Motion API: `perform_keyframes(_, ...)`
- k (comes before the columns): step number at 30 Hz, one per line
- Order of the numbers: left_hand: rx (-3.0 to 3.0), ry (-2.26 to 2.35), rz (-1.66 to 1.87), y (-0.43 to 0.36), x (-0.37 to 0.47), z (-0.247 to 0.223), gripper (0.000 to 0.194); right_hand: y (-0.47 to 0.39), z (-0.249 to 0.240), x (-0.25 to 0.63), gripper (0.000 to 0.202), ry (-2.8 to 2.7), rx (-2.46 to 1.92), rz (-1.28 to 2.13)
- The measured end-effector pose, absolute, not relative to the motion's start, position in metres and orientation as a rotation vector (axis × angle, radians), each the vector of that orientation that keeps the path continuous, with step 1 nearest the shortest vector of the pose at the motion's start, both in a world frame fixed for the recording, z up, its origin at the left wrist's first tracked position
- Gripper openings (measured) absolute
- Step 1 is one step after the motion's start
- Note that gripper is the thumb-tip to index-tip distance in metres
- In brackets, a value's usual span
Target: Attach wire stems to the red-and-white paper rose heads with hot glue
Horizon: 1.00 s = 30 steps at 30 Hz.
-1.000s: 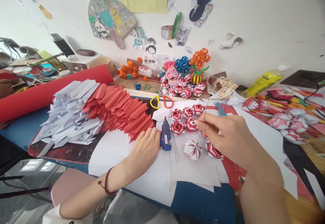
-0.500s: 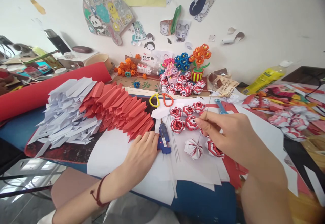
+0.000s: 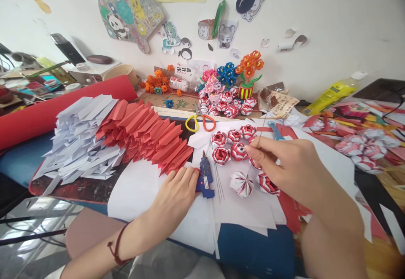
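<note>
Between the fingertips of my right hand (image 3: 278, 161) is a thin metal wire (image 3: 260, 130), held slanting. At its lower end is a white-and-red paper flower (image 3: 242, 184), striped side facing me, just above or on the white paper. My left hand (image 3: 177, 194) has its fingers curled against the blue hot glue gun (image 3: 206, 178), which lies with its nozzle pointing away and a small red light showing. A long clear glue stick (image 3: 216, 241) trails from its back. Several red-and-white paper flowers (image 3: 221, 155) lie in rows beyond, and one (image 3: 268, 183) sits partly behind my right hand.
Piles of folded white strips (image 3: 82, 140) and red strips (image 3: 145, 133) spread to the left, before a red roll (image 3: 63, 105). Scissors (image 3: 201, 121) lie behind the glue gun. Loose wires (image 3: 219, 182) rest beside it. More paper flowers (image 3: 368, 148) and scraps are at right.
The glue gun and my left hand have shifted very slightly toward me. My right hand keeps the wire and flower nearly in the same place. The camera view has tilted a little.
</note>
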<state>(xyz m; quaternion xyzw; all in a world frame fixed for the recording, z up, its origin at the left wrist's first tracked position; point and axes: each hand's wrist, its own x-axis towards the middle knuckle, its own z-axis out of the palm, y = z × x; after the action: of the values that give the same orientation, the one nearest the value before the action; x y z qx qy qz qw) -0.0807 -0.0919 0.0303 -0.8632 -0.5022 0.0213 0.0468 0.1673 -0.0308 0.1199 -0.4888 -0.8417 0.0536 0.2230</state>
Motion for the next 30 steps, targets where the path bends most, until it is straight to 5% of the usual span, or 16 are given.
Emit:
perform_keyframes(14, -2.643, -1.545, 0.007, -0.097, -0.088, 0.043, 0.055, -0.034, 0.120, 0.171, 0.026, -2.306, -1.346, 0.167)
perform_keyframes(20, -2.842, -1.490, -0.350, -0.077, -0.064, 0.085, 0.022, -0.037, 0.121, 0.173, 0.025, -2.295, -1.333, 0.187)
perform_keyframes(30, -2.943, -1.404, -0.896, -0.035, 0.000, 0.081, 0.022, -0.043, 0.123, 0.175, 0.024, -2.284, -1.349, 0.288)
